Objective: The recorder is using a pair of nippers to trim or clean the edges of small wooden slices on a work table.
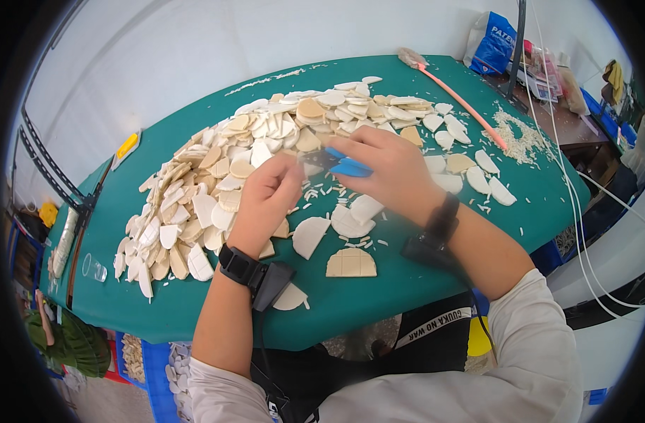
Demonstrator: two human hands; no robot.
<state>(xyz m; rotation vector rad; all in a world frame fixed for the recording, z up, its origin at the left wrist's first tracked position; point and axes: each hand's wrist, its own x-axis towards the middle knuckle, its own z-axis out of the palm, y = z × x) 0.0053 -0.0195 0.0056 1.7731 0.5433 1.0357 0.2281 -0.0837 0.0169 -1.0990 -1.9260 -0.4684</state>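
Observation:
My right hand (pixel 393 166) is closed around a blue-handled tool (pixel 352 168). Its dark end points toward my left hand and is blurred, so whether it is scissors or pliers is unclear. My left hand (pixel 269 194) has its fingers pinched together beside the tool's tip; what they hold, if anything, is smeared by motion. Both hands are above the front side of a large pile of flat white and cream half-round pieces (pixel 188 183). Nearer to me lie a cream half-round piece (pixel 351 263) with scored lines and a white one (pixel 311 237).
The pile covers much of the green table (pixel 435 247). Small white offcuts (pixel 523 137) gather at the right, near a brush with a long orange handle (pixel 470 106). A clear cup (pixel 94 267) lies at the left. White cables (pixel 573 204) hang at the right; blue bins (pixel 160 377) stand below.

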